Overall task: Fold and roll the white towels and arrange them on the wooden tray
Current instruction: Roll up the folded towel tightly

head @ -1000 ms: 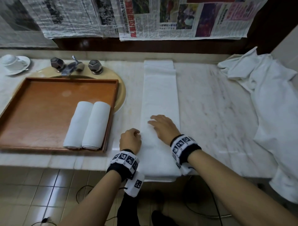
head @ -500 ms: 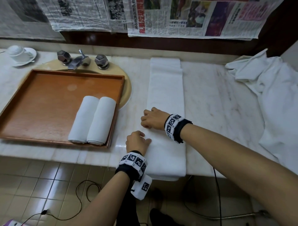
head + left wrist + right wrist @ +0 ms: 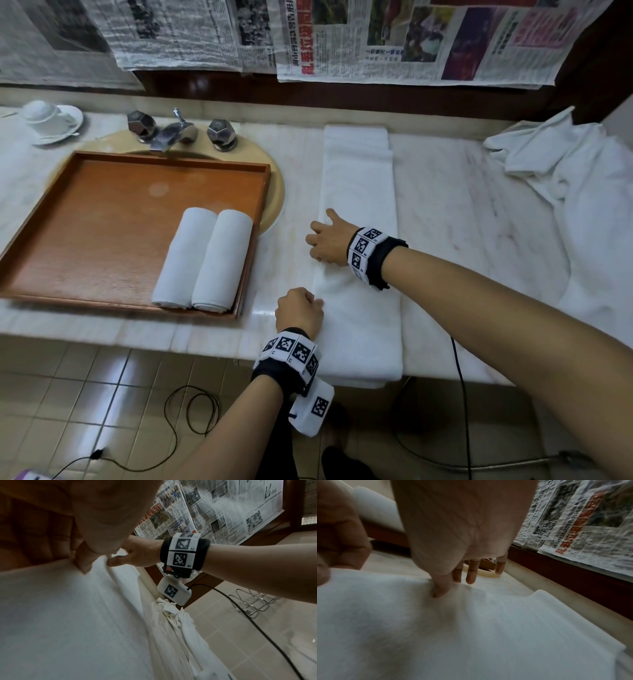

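Observation:
A long white towel (image 3: 359,192), folded into a narrow strip, lies across the marble counter with its near end hanging over the front edge. My left hand (image 3: 300,309) pinches the strip's left edge near the front; the left wrist view shows thumb and curled fingers (image 3: 85,562) closed on that edge. My right hand (image 3: 323,240) rests farther back on the same edge with straight fingers, one fingertip (image 3: 439,591) pressing the cloth. The wooden tray (image 3: 102,219) to the left holds two rolled towels (image 3: 185,257) (image 3: 222,260) side by side at its right end.
A heap of unfolded white towels (image 3: 582,212) covers the counter's right side. The tray sits over the sink, with the faucet (image 3: 176,132) behind it. A cup on a saucer (image 3: 48,120) stands at the far left. Newspapers hang on the wall. A black cable (image 3: 460,394) hangs below the counter.
My right hand has slid from the middle of the strip to its left edge and a little farther back. The left hand has stayed at the left edge near the front.

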A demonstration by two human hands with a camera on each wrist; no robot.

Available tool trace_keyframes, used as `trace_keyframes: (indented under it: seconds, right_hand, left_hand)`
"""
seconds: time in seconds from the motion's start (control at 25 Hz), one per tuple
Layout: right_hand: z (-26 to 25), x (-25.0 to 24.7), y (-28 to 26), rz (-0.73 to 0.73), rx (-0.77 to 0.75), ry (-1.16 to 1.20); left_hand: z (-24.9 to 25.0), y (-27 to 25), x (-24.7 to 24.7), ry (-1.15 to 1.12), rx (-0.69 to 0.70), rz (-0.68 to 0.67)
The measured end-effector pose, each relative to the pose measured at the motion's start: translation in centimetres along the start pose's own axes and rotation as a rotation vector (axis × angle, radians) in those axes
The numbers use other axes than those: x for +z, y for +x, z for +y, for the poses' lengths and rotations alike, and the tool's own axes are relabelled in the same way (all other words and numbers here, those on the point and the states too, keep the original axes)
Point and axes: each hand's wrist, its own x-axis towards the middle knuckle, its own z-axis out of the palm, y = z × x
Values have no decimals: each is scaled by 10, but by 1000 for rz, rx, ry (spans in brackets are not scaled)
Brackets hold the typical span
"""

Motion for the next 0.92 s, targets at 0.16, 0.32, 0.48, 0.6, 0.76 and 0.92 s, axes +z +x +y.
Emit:
trace_keyframes:
  seconds: [0.16, 0.32, 0.48, 0.6, 0.76, 0.92]
  right_hand:
    - [4, -3, 6, -44, -8, 59]
    - [0, -1, 14, -61, 23, 62]
    - [-8, 5, 19, -21, 52, 31]
    - [-24, 23, 14, 99, 167, 171]
    - [-56, 66, -13, 158, 497, 717]
    - [-70, 104, -44, 72, 585, 874]
  left_hand:
    - [-5, -5, 1, 39, -28, -38]
    - [-2, -6, 2, 94, -47, -78]
    - [-2, -7, 2, 114, -94, -89]
    - [-8, -6, 2, 128, -128, -109]
    - [-18, -5, -1, 205, -107, -132]
    - [-18, -8, -6, 251, -57, -180]
